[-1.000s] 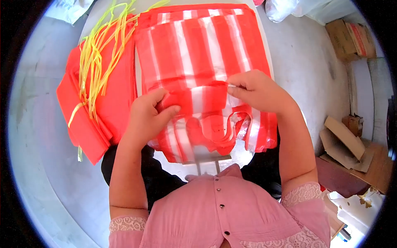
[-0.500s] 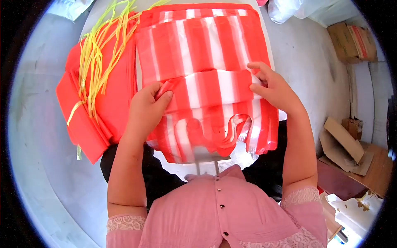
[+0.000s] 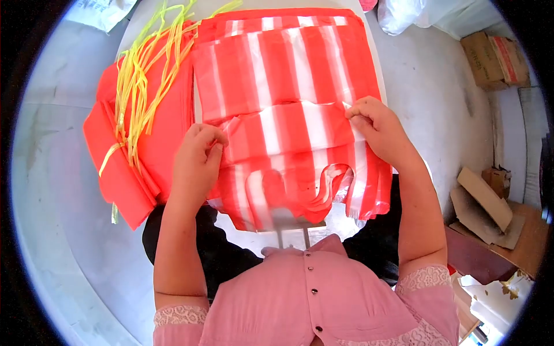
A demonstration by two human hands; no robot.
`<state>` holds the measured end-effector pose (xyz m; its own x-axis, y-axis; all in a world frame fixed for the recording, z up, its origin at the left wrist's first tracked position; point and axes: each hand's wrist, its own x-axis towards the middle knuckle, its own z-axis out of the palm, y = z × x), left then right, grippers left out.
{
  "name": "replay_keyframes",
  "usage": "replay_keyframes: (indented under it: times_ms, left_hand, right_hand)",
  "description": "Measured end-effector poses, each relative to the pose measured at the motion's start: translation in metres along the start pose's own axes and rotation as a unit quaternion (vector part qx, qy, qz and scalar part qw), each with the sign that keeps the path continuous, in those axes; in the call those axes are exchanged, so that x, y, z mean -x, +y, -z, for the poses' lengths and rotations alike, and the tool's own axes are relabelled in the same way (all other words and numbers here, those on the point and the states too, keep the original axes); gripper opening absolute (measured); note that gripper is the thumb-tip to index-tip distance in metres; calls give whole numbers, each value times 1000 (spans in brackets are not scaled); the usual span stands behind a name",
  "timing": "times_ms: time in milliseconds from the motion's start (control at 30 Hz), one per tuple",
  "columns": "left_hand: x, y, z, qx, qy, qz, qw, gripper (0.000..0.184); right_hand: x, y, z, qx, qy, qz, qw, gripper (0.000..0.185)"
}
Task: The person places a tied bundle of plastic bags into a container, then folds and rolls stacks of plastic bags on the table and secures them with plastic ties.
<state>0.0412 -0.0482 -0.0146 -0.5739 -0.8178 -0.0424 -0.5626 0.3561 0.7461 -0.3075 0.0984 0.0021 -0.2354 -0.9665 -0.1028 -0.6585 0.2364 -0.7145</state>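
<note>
Red-and-white striped plastic bags (image 3: 283,69) lie stacked in front of me, their cut-out handles toward my body. Across the stack runs a folded band of the top bag (image 3: 288,130). At the band's left edge is my left hand (image 3: 199,153), thumb and fingertips pinched together on or beside the plastic. My right hand (image 3: 374,124) pinches the band's right upper corner between thumb and fingers. Left of the stack lie folded red bags (image 3: 167,121), with a bundle of yellow ties (image 3: 135,98) on top of them.
The pale table (image 3: 375,57) shows its edge beside the stack. Cardboard boxes (image 3: 495,60) stand at the upper right, and an opened carton (image 3: 482,207) sits at the right. Clear plastic bags (image 3: 401,14) are at the top right.
My right hand moved outward to the right and the folded band was spread wider and flatter. My left hand shifted slightly down and left, its fingers now closer together.
</note>
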Motion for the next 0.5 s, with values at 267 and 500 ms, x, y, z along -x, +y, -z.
replay_keyframes:
  times_ms: [267,500]
  left_hand:
    - [12,41,3,-103,6,-23,994,54]
    - [11,42,-2,-188,14,-32,982,58]
  right_hand:
    - [15,-20,12,74,-56,39,995,51]
    - [13,-16,7,239,17,121,963,50]
